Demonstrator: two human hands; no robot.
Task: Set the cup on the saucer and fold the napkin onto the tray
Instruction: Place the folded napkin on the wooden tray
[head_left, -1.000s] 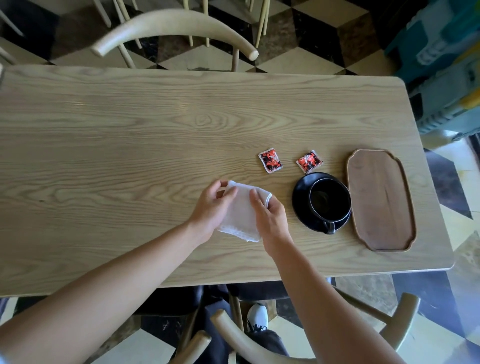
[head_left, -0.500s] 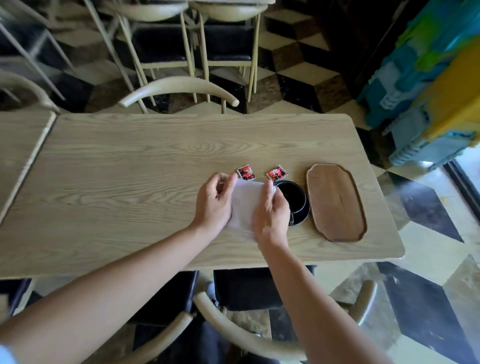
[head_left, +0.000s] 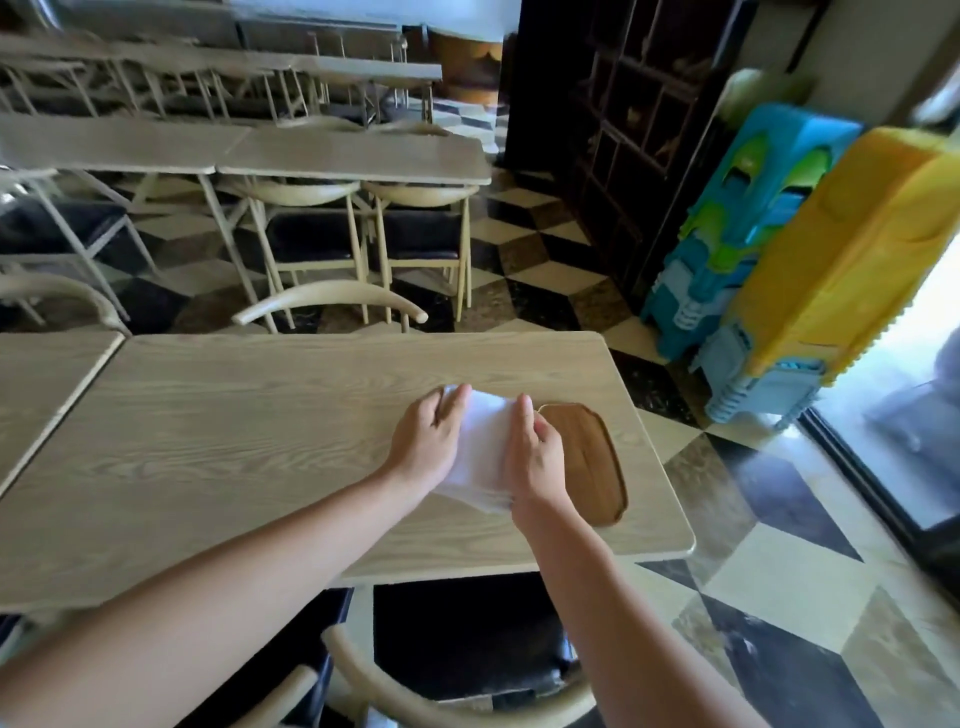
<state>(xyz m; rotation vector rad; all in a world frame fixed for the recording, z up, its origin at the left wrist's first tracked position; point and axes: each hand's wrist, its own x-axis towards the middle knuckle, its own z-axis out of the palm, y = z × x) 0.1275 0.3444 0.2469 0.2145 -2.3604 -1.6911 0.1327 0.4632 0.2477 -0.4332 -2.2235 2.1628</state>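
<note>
One light wooden table (head_left: 260, 441) carries the work, with the edge of a second table (head_left: 47, 374) butting against it on the left. One curved chair back (head_left: 332, 300) shows beyond the far edge.

Two bare hands hold one white napkin (head_left: 483, 447) between them, lifted a little above the tabletop. The left hand (head_left: 428, 447) grips the napkin's left side, fingers laid over the top of the cloth and thumb hidden beneath. The right hand (head_left: 535, 457) pinches the napkin's right side, fingers curled around its edge. The cloth looks folded into several layers at its near end, though blur makes the count of layers unclear.

Just right of the right hand lies one brown wooden tray (head_left: 592, 462), oblong, flat on the table, its left part hidden by that hand. The napkin overlaps the tray's near-left edge in view; whether it touches cannot be told.

The cup and saucer are hidden behind the hands and napkin. On the floor at far right stands a stack of blue, green and yellow plastic pieces (head_left: 810, 249). No readable writing appears anywhere.
</note>
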